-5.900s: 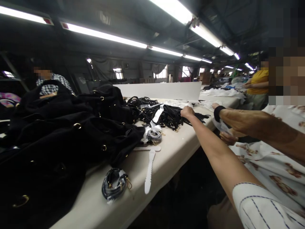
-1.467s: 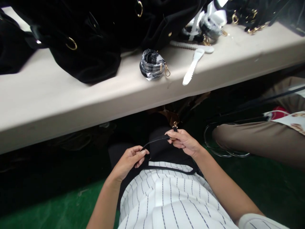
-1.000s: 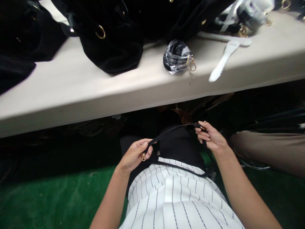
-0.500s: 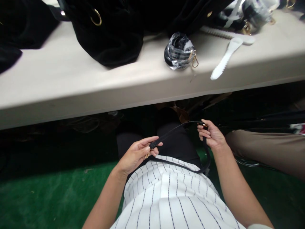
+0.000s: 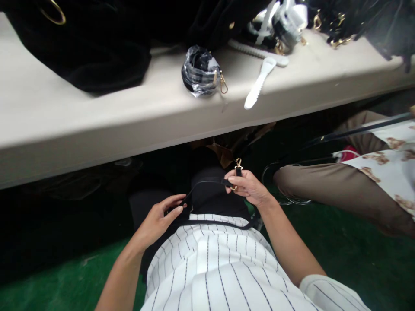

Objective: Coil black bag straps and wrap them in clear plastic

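A thin black strap (image 5: 207, 180) runs between my two hands above my lap, and part of it loops back across my striped shirt. My left hand (image 5: 158, 220) pinches the strap between thumb and fingers at the left. Closer to the table, my right hand (image 5: 248, 188) is closed on the strap's end, where gold-coloured fittings show. A gold snap hook (image 5: 239, 163) sticks up above the right fingers. On the table edge ahead lies a coiled black strap in clear plastic (image 5: 201, 73), its own gold hook hanging out to the right.
The pale table (image 5: 113, 116) spans the view ahead. On it lie a black fabric bag (image 5: 106, 56), white toothed plastic strips (image 5: 260, 84), wrapped straps (image 5: 287, 26) and loose black straps with gold hooks (image 5: 343, 26). At right, a seated person's leg (image 5: 324, 185) is close to my right arm.
The view has swung right. The gold hook that was at my left hand is out of sight there; one now stands up at my right hand. My left fingers have slid along the strap.
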Available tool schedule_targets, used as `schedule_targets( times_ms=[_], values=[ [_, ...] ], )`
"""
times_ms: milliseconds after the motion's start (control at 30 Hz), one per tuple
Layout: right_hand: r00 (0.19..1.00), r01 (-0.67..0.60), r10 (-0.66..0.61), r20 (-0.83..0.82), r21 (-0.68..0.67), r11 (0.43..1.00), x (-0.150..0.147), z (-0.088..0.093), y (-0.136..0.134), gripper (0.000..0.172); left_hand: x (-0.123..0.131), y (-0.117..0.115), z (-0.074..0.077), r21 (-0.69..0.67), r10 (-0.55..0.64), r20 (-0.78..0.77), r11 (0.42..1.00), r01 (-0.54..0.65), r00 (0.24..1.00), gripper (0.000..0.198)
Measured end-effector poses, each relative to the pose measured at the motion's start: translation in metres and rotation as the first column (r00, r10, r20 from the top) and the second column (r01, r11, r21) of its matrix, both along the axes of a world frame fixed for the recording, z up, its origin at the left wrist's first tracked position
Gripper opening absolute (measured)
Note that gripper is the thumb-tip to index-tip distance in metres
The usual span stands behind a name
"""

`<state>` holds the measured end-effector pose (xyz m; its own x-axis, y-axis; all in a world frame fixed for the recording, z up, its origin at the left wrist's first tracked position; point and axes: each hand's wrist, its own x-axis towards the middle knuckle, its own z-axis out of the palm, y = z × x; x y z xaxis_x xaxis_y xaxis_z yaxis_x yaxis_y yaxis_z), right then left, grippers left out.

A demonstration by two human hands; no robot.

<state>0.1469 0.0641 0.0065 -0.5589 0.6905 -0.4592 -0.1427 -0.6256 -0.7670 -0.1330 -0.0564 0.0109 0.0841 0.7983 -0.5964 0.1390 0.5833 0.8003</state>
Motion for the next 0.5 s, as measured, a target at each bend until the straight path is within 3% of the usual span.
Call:
schedule_targets(
  times_ms=[133,300,400,500],
  values=[
    [0.984,-0.174,0.175,-0.002,0.104,0.979,-0.017,0.018,-0.014,0.024,0.014,0.007,0.009,0.113,-0.124,-0.082,0.985,0.133,0.989,0.041],
    [0.948,-0.309,0.317,-0.030,0.164,0.937,-0.027,0.029,-0.021,0.024,0.040,0.018,0.043,0.309,-0.055,-0.077,0.948,0.076,0.995,0.039],
    [0.950,-0.304,0.311,-0.011,0.189,0.934,-0.029,0.029,-0.022,0.023,0.049,0.019,0.055,0.500,-0.046,-0.144,0.859,0.113,0.988,0.046],
    [0.957,-0.278,0.285,-0.048,0.120,0.953,-0.032,0.028,-0.024,0.025,0.054,0.017,0.057,0.649,-0.034,-0.260,0.734,0.201,0.965,0.034]
  ],
)
